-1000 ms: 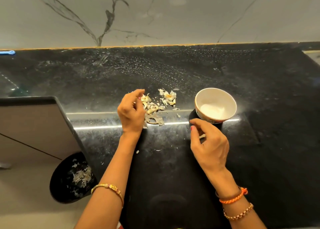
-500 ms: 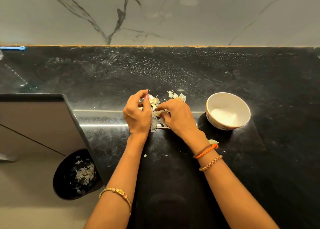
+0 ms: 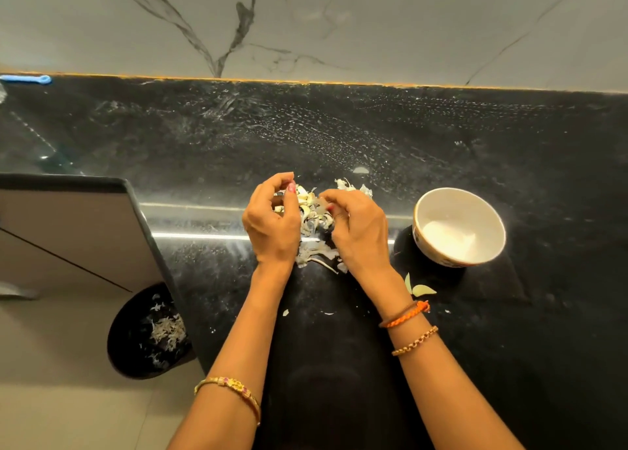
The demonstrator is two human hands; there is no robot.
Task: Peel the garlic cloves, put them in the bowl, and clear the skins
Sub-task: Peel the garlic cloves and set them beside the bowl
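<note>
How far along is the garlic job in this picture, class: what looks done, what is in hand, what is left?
Done: some skins already lie in the black bin on the floor. In hand: the left hand and right hand both curl over the pile of skins on the counter, apparently gathering it. Left: stray flakes near the white bowl need clearing. The glare hides whether cloves are in the bowl.

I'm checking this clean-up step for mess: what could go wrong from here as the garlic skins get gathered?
1. The skin pile is loose and flaky; both the left hand and right hand cup it, so bits may slip out on lifting.
2. The bin sits below the counter edge; skins could land on the floor.
3. Stray skins by the bowl may be missed.
</note>
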